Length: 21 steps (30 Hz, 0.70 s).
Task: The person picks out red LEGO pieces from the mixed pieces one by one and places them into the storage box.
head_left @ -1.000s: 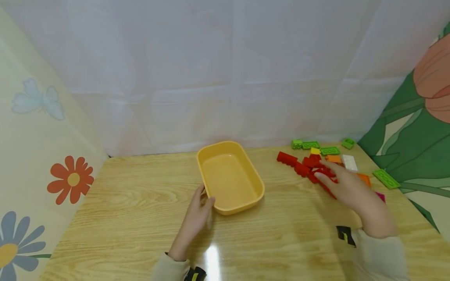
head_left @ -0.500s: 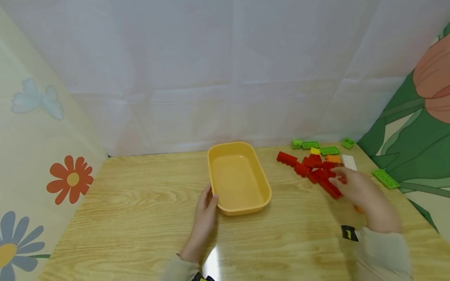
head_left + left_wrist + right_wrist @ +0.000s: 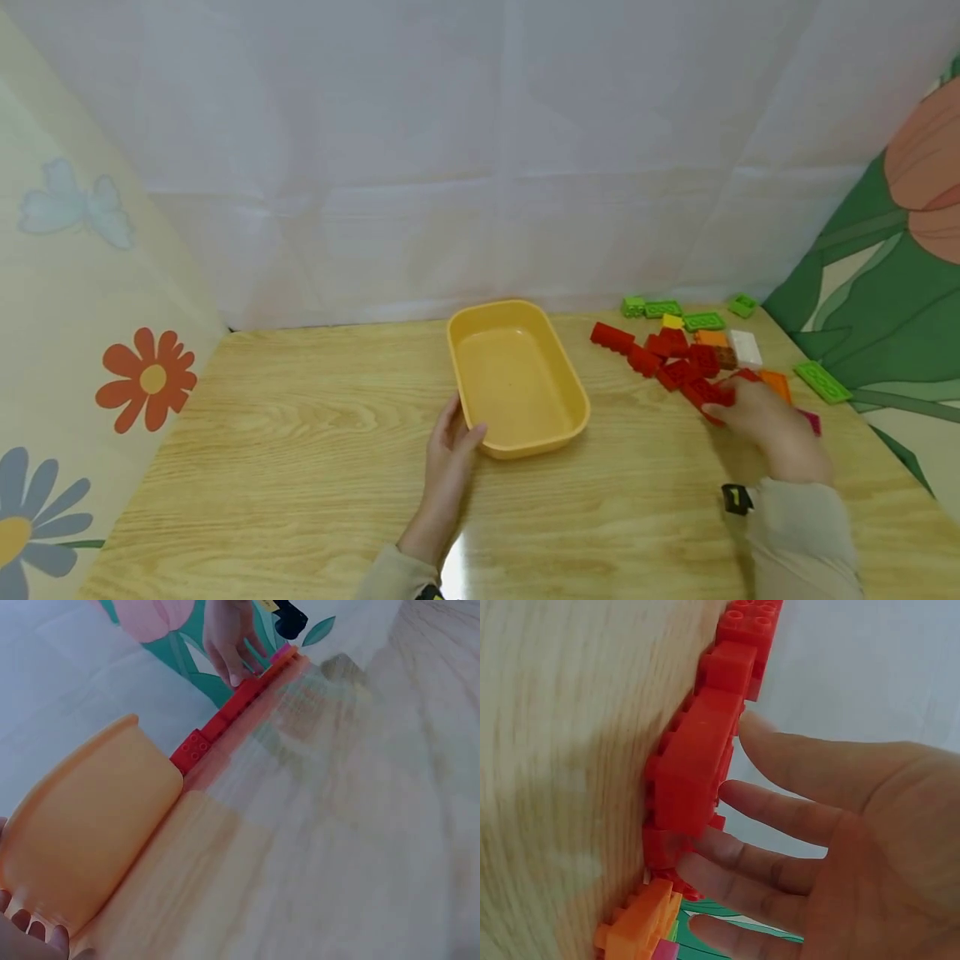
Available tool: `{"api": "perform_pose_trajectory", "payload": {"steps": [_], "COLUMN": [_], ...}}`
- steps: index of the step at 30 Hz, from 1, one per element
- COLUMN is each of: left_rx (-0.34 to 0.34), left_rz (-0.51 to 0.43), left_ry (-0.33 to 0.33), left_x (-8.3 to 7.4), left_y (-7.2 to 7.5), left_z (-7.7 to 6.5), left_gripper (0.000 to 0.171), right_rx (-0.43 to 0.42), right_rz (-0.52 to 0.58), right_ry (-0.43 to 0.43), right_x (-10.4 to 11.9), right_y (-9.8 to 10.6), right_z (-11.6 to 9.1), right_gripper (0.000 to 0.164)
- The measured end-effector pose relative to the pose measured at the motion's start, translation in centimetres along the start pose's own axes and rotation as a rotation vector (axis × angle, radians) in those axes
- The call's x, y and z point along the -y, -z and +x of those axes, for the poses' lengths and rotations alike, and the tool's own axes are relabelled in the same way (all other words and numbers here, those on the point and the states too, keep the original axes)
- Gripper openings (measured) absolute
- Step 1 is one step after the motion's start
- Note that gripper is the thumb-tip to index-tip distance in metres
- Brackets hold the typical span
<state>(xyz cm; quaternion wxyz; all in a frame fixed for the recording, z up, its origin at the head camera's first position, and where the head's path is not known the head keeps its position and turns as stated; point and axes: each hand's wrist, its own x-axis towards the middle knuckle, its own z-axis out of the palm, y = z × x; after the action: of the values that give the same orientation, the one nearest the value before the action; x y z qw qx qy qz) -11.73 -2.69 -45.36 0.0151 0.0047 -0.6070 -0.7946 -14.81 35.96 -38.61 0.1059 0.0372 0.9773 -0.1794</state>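
My left hand [image 3: 447, 468] holds the near left corner of a yellow plastic tray [image 3: 581, 398], thumb at the rim and fingers along the outer wall. In the left wrist view the tray's side [image 3: 97, 817] stands on the table, with fingertips at its lower end. My right hand [image 3: 768, 419] is low over red toy building bricks [image 3: 678, 375]. In the right wrist view, thumb and fingers are spread, the thumb and forefinger tips at the top of a long red brick [image 3: 694, 761]. No brick is seen lifted, and the hand covers part of the pile.
Green bricks [image 3: 703, 322], a white brick [image 3: 745, 348], a yellow brick [image 3: 672, 321] and orange bricks [image 3: 777, 385] lie around the red ones. A pale cloth wall [image 3: 360, 167] closes off the back of the wooden table [image 3: 300, 467]. A flowered panel [image 3: 885, 350] stands on the right.
The tray has slid to the right with my left hand. My right hand has come from the back of the red bricks towards the front and lowered beside the long red brick.
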Motion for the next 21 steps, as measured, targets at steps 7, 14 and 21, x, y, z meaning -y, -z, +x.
{"api": "perform_pose_trajectory", "payload": {"steps": [7,14,21], "left_rx": [-0.026,-0.027,-0.019], "left_rz": [-0.033,-0.037,-0.051], "left_ry": [-0.005,0.0,-0.007], "left_x": [0.1,0.1,0.2], "left_y": [0.3,0.3,0.3], "left_z": [-0.1,-0.1,0.1], "left_gripper": [0.06,0.058,0.056], "right_rx": [0.025,0.065,0.061], "right_rz": [-0.056,-0.082,-0.062], "right_ry": [-0.012,-0.125,-0.129], "right_x": [0.9,2.1,2.6], "right_y": [-0.3,-0.5,-0.1], "right_z": [0.1,-0.1,-0.5], "right_gripper": [0.065,0.074,0.046]}}
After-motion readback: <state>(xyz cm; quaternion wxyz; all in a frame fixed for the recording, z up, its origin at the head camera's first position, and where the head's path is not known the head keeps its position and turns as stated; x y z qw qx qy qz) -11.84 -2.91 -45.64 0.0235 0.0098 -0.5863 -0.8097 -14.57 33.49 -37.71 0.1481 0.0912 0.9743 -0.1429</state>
